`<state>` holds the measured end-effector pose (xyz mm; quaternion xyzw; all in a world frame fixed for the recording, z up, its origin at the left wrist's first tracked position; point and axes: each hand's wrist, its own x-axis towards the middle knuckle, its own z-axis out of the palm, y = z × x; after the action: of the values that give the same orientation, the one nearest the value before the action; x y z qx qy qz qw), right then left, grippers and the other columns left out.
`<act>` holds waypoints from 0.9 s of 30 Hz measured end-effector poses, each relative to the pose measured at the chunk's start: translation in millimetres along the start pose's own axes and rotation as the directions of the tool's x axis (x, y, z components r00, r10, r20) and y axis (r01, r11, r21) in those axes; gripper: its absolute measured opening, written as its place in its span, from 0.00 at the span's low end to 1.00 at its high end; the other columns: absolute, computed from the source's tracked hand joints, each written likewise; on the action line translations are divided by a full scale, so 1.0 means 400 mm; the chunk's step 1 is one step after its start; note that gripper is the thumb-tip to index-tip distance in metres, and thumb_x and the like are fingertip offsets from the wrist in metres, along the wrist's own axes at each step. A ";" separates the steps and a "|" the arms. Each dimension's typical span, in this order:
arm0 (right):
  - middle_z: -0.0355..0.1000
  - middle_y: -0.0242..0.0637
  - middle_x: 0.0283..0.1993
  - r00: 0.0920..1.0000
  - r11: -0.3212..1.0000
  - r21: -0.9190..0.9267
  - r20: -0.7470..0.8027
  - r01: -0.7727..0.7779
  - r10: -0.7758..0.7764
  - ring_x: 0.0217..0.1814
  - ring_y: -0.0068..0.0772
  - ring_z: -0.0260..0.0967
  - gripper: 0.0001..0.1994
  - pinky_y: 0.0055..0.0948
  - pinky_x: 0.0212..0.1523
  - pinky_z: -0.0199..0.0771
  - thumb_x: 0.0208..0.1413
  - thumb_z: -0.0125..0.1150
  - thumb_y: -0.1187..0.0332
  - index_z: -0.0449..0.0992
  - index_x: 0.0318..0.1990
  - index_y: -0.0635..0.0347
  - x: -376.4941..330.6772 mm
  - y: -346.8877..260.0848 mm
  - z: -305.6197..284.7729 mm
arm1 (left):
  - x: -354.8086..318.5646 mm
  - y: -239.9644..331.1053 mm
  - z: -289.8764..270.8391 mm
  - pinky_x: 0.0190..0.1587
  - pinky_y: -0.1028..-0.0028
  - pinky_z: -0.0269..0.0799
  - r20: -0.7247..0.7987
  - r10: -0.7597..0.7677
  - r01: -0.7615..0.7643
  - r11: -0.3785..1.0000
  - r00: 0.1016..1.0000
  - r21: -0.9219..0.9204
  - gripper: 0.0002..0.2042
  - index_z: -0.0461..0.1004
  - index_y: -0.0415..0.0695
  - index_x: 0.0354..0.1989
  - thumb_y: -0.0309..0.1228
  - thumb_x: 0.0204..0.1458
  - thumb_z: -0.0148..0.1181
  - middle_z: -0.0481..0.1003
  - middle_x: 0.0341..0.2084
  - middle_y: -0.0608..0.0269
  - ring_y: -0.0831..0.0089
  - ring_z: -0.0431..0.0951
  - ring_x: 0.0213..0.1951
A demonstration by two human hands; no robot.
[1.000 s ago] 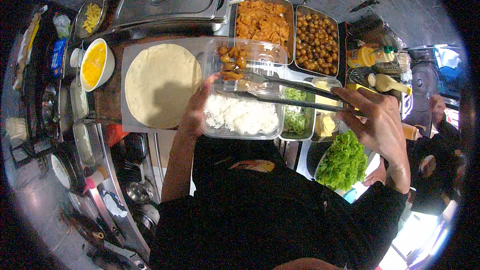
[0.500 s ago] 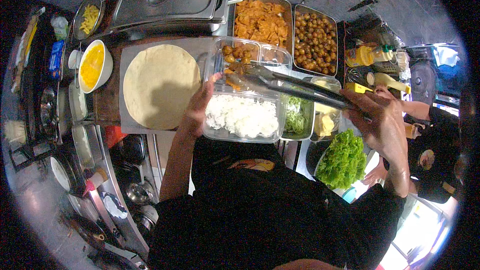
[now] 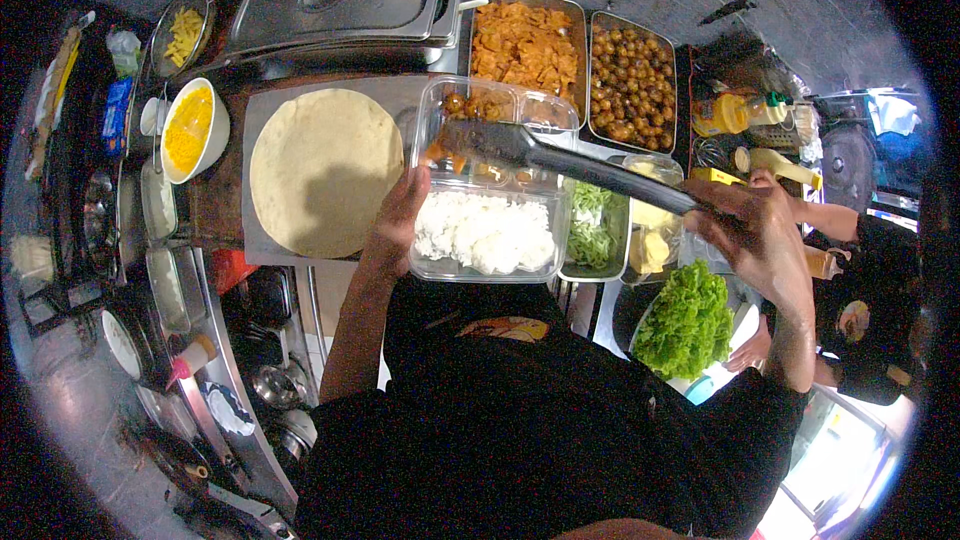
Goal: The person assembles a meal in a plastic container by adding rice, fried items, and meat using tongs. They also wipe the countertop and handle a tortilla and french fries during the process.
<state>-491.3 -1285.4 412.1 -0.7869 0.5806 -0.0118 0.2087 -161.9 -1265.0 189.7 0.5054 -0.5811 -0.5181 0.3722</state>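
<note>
My left hand grips the left side of a clear plastic compartment container, thumb near its rim. White rice fills the near compartment. Brown round pieces lie in the far left compartment. My right hand is closed around the handle end of dark tongs, which reach left across the container. Their tips are over its middle left part, by some orange food; whether they pinch any of it I cannot tell.
A flatbread lies on paper to the left, near a bowl of yellow shreds. Beyond the container are trays of orange pieces and brown balls. Shredded greens and lettuce stand right; another person's arm shows there.
The tongs' tips have moved a little left and lower within the container, and the two tong arms now look closer together. The container has barely moved.
</note>
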 end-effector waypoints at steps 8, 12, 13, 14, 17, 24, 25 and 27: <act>0.75 0.45 0.36 1.000 0.998 -0.058 -0.022 -0.016 0.015 0.32 0.33 0.71 0.16 0.30 0.43 0.68 0.51 0.62 0.75 0.75 0.49 0.70 -0.031 0.048 -0.039 | -0.004 -0.020 -0.003 0.67 0.65 0.51 0.011 -0.152 0.150 0.958 0.988 -0.246 0.31 0.55 0.37 0.66 0.52 0.66 0.34 0.60 0.64 0.45 0.57 0.59 0.66; 0.77 0.42 0.37 0.921 0.929 0.022 -0.121 -0.369 0.369 0.37 0.23 0.71 0.18 0.27 0.41 0.72 0.57 0.60 0.67 0.74 0.52 0.68 0.006 0.117 -0.059 | -0.016 -0.049 -0.019 0.68 0.63 0.51 -0.012 -0.156 0.153 0.976 0.988 -0.158 0.33 0.56 0.38 0.67 0.54 0.64 0.34 0.60 0.64 0.47 0.57 0.59 0.66; 0.78 0.44 0.36 0.902 0.912 0.012 -0.147 -0.409 0.407 0.34 0.25 0.73 0.18 0.29 0.37 0.72 0.57 0.60 0.66 0.74 0.53 0.66 0.018 0.151 -0.046 | -0.026 -0.035 -0.038 0.68 0.64 0.51 0.012 -0.077 0.077 0.997 0.997 0.033 0.35 0.56 0.37 0.66 0.56 0.63 0.34 0.61 0.64 0.48 0.57 0.59 0.66; 0.79 0.44 0.35 0.919 0.927 -0.025 -0.150 -0.373 0.366 0.32 0.27 0.73 0.18 0.31 0.36 0.72 0.57 0.60 0.65 0.75 0.52 0.66 0.038 0.193 -0.021 | -0.037 -0.032 -0.046 0.68 0.64 0.51 0.006 -0.069 0.069 0.994 0.998 0.081 0.35 0.56 0.37 0.66 0.56 0.62 0.35 0.61 0.64 0.49 0.58 0.59 0.66; 0.78 0.42 0.30 0.925 0.896 -0.234 -0.131 -0.378 0.356 0.30 0.30 0.74 0.18 0.32 0.35 0.73 0.56 0.61 0.62 0.76 0.50 0.66 0.073 0.336 0.064 | -0.045 -0.008 -0.061 0.66 0.62 0.54 -0.022 -0.188 0.186 0.980 0.982 -0.072 0.33 0.56 0.39 0.66 0.52 0.61 0.41 0.62 0.63 0.50 0.58 0.61 0.65; 0.74 0.34 0.22 0.875 0.865 0.137 0.037 -0.484 0.483 0.19 0.23 0.68 0.18 0.27 0.21 0.68 0.57 0.62 0.56 0.79 0.45 0.62 0.168 0.367 0.211 | -0.084 -0.020 -0.088 0.62 0.63 0.62 -0.095 -0.106 0.106 0.994 0.990 -0.006 0.32 0.56 0.42 0.67 0.53 0.62 0.41 0.63 0.62 0.54 0.60 0.64 0.62; 0.74 0.34 0.22 0.860 0.831 0.225 0.082 -0.508 0.504 0.18 0.22 0.67 0.18 0.26 0.19 0.66 0.57 0.62 0.55 0.79 0.44 0.63 0.183 0.381 0.233 | -0.086 -0.026 -0.088 0.61 0.64 0.63 -0.083 -0.289 0.256 0.925 0.954 -0.280 0.32 0.56 0.42 0.67 0.54 0.62 0.40 0.63 0.61 0.55 0.60 0.64 0.62; 0.74 0.33 0.22 0.842 0.774 0.337 0.142 -0.536 0.520 0.16 0.20 0.66 0.19 0.24 0.17 0.64 0.57 0.62 0.55 0.79 0.42 0.64 0.205 0.382 0.247 | -0.089 -0.028 -0.088 0.61 0.64 0.63 -0.033 -0.471 0.381 0.750 0.882 -0.541 0.33 0.56 0.43 0.67 0.56 0.62 0.39 0.62 0.62 0.55 0.61 0.64 0.61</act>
<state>-577.5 -1366.2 251.3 -0.5398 0.7609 -0.0441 0.3574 -118.5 -1237.8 188.3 0.5467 -0.2551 -0.6821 0.4132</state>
